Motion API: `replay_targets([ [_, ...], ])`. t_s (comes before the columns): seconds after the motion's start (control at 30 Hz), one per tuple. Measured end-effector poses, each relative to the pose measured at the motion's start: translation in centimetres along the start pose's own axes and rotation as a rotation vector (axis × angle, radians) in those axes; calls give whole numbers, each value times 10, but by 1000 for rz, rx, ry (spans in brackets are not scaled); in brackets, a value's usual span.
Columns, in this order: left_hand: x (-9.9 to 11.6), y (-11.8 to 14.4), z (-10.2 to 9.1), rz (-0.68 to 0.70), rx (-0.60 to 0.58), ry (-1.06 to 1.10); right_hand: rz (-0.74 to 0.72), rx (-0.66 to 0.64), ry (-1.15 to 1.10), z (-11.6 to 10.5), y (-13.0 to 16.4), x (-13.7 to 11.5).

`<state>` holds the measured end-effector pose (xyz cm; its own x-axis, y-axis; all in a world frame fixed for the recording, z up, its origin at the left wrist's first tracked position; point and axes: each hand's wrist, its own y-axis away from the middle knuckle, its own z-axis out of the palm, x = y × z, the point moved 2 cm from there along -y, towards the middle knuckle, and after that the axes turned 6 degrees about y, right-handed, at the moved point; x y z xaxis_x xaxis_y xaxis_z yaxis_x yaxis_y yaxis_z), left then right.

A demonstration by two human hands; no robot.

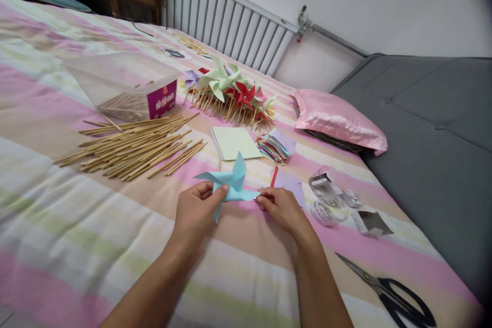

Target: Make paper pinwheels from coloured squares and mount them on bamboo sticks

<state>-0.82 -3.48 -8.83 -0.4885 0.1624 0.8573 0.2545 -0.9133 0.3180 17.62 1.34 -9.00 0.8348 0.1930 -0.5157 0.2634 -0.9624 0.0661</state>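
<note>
now blue pinwheel (pixel 231 184) pinched btwn both hands' fingers (pixel 221 192).

Purple label with white print on clear box (pixel 126 87), characters too small to read. Printed marks on tape rolls (pixel 326 205) too blurred to read. No other legible text, numbers or signs anywhere.

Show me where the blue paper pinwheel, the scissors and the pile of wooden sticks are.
blue paper pinwheel (pixel 232 184), head view, on its folded centre.
scissors (pixel 388 289), head view, where the blades meet the black handles.
pile of wooden sticks (pixel 134 146), head view, on the middle of the loose heap.
</note>
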Motion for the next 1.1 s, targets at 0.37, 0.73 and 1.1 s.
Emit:
replay_targets([
  [0.37,1,1,1,-30,-8,42,39,107,204,9,1,-14],
  [0.73,1,1,3,-32,-6,63,-21,397,-519,-21,22,-33],
  [1.1,6,9,8,19,-95,73,-263,332,-446,2,28,-70],
])
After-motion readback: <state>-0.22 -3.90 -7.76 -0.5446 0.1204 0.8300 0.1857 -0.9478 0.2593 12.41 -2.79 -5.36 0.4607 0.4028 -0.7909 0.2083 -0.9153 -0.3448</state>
